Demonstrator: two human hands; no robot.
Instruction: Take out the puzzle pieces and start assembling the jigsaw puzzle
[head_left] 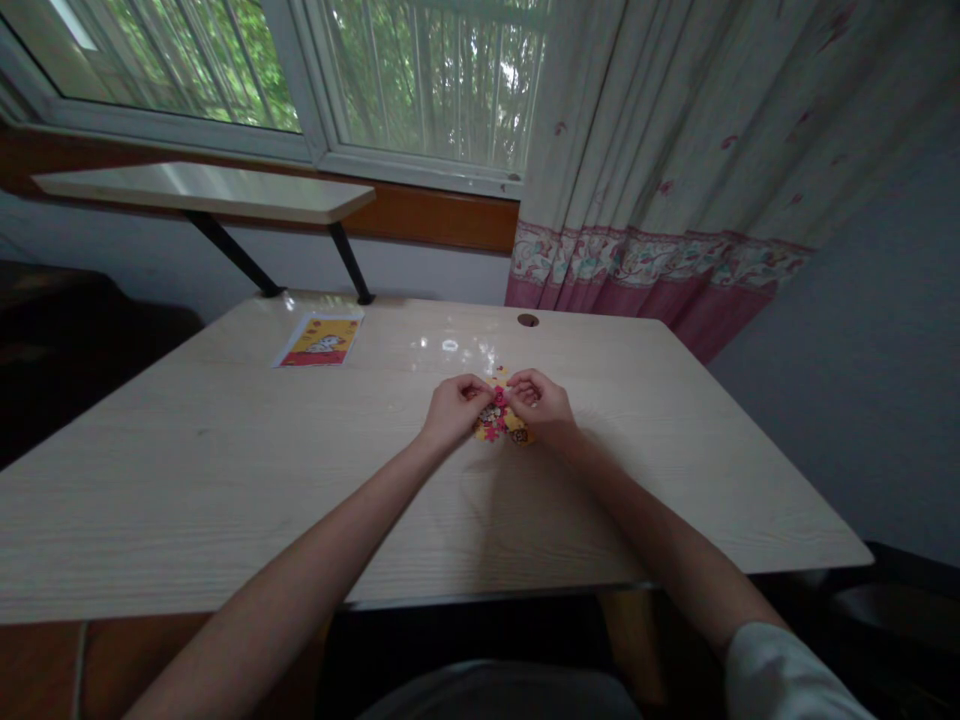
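Observation:
A small heap of jigsaw puzzle pieces [491, 433] in yellow, red and white lies on the wooden desk [300, 470], right under my hands. My left hand [456, 408] is closed in a pinch above the heap's left side. Facing it from the right, my right hand [544, 405] also pinches with thumb and forefinger. Between the two sets of fingertips shows a red jigsaw puzzle piece [500, 397]. Whether it is one piece or two joined, I cannot tell. The curled fingers hide part of the heap.
A yellow and red picture card [324, 341] with a white cartoon animal lies at the back left. Behind it, a raised shelf [225, 190] stands on black legs. A round cable hole [528, 320] is near the back edge, before the curtain [637, 260].

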